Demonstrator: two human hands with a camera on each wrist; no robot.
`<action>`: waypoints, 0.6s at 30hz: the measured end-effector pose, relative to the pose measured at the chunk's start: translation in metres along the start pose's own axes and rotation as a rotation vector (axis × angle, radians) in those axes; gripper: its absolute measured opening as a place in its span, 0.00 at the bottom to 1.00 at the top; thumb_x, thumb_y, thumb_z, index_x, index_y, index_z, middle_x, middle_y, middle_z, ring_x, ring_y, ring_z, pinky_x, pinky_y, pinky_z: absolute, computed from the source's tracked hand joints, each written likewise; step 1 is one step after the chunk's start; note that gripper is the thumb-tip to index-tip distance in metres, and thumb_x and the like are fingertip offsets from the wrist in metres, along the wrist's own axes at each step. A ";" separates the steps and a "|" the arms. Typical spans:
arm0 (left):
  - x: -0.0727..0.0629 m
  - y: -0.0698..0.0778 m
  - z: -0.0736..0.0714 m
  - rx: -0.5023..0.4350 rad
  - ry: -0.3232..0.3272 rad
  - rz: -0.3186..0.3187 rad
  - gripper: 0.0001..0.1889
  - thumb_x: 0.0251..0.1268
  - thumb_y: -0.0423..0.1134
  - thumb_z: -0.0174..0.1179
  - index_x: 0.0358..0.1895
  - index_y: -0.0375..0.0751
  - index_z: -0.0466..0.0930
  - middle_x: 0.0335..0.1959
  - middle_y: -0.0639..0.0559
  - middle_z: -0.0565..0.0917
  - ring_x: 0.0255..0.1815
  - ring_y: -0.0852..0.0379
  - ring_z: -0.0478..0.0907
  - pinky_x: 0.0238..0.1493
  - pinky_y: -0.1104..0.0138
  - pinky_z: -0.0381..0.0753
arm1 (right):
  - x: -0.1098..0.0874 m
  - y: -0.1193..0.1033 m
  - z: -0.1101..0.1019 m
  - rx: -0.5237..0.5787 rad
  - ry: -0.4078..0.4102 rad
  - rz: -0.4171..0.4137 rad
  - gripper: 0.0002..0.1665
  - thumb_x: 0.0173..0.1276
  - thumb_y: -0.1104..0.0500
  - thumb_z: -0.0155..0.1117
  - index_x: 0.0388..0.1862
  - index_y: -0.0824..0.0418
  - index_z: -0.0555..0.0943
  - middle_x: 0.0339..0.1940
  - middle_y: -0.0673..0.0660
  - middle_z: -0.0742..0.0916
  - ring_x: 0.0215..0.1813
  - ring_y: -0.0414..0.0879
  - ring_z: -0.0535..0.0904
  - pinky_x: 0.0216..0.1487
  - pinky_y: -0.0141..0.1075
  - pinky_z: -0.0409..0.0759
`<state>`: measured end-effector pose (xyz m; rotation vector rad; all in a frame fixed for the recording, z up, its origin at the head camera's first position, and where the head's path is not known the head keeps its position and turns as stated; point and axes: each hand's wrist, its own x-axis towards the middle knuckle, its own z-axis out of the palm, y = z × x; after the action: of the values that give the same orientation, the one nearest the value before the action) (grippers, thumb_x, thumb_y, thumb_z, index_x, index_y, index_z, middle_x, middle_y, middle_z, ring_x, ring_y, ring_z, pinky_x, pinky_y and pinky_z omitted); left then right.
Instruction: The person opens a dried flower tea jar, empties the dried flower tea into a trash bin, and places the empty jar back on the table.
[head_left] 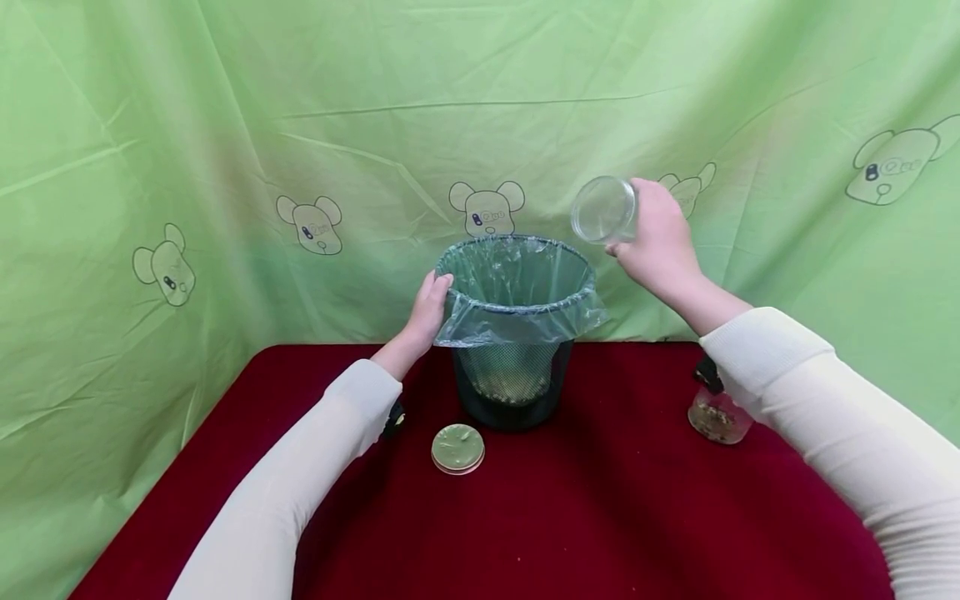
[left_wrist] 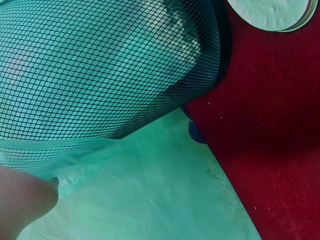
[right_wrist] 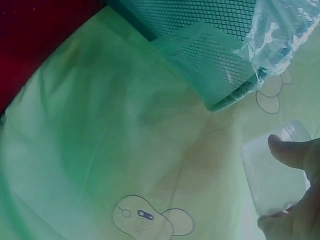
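Observation:
My left hand (head_left: 429, 312) grips the rim of a black mesh wastebasket (head_left: 517, 375) at its left side, thumb on the rim; most of its fingers are hidden. A thin, see-through bin liner (head_left: 517, 329) is folded over the rim. Up and to the right of the basket, my right hand (head_left: 660, 242) holds a clear jar (head_left: 602, 210) in the air. The jar is tilted, a round end facing the head view, and nothing shows inside. In the right wrist view, thumb and fingers span the jar (right_wrist: 275, 175). Pale bits show low through the basket's mesh.
A round, pale-topped lid (head_left: 457, 447) lies on the red tablecloth (head_left: 570, 517) before the basket. Under my right forearm stands another clear container (head_left: 716, 417) with brownish bits in it. Green curtain (head_left: 375, 108) with mouse-head drawings hangs close behind the table.

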<state>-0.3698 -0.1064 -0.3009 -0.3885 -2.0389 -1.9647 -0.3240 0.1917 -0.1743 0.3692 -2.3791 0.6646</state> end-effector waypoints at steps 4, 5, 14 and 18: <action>0.000 0.000 0.000 0.010 0.001 0.004 0.30 0.71 0.45 0.43 0.71 0.30 0.59 0.68 0.37 0.66 0.69 0.46 0.61 0.69 0.59 0.57 | -0.007 0.007 -0.003 0.069 -0.032 0.108 0.50 0.48 0.68 0.77 0.68 0.72 0.63 0.62 0.71 0.73 0.63 0.65 0.66 0.65 0.58 0.61; 0.000 -0.001 -0.001 0.011 0.002 0.004 0.30 0.71 0.45 0.43 0.71 0.30 0.59 0.68 0.37 0.65 0.69 0.46 0.61 0.69 0.59 0.57 | -0.009 0.008 -0.003 0.082 -0.039 0.128 0.49 0.48 0.67 0.77 0.68 0.73 0.63 0.61 0.72 0.73 0.62 0.65 0.67 0.64 0.58 0.62; -0.001 -0.002 -0.002 -0.002 -0.005 -0.006 0.31 0.71 0.46 0.44 0.71 0.31 0.59 0.69 0.37 0.65 0.69 0.47 0.61 0.69 0.59 0.57 | -0.027 0.018 -0.006 0.159 -0.111 0.274 0.52 0.53 0.59 0.77 0.71 0.73 0.59 0.62 0.73 0.73 0.61 0.66 0.67 0.62 0.58 0.64; -0.001 0.001 -0.001 0.002 -0.013 -0.015 0.32 0.71 0.46 0.44 0.72 0.32 0.57 0.70 0.38 0.63 0.71 0.47 0.58 0.70 0.58 0.55 | -0.035 0.022 -0.009 0.179 -0.138 0.329 0.51 0.55 0.56 0.76 0.70 0.74 0.59 0.61 0.73 0.73 0.60 0.66 0.68 0.61 0.58 0.64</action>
<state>-0.3686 -0.1071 -0.3007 -0.3870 -2.0572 -1.9739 -0.3018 0.2179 -0.1993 0.0983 -2.5449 1.0370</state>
